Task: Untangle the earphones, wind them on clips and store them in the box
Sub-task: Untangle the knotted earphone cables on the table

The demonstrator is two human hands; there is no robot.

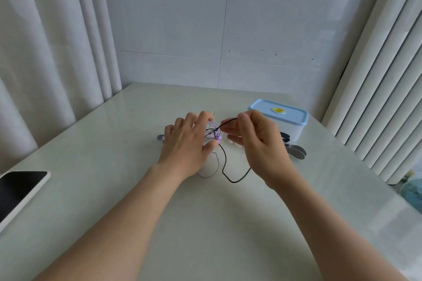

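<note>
Head view: nearest, well left of the box, a phone lies at the edge of the surface. Closer than the box and to its left, a black cord loops on the surface. Past it, the left hand has its grip curled round the lilac-and-white earphone tangle. The right hand, just left of the box, pinches the black cord where it rises from that tangle. Grey clips lie just before the lidded box. Behind the box is a tiled wall.
</note>
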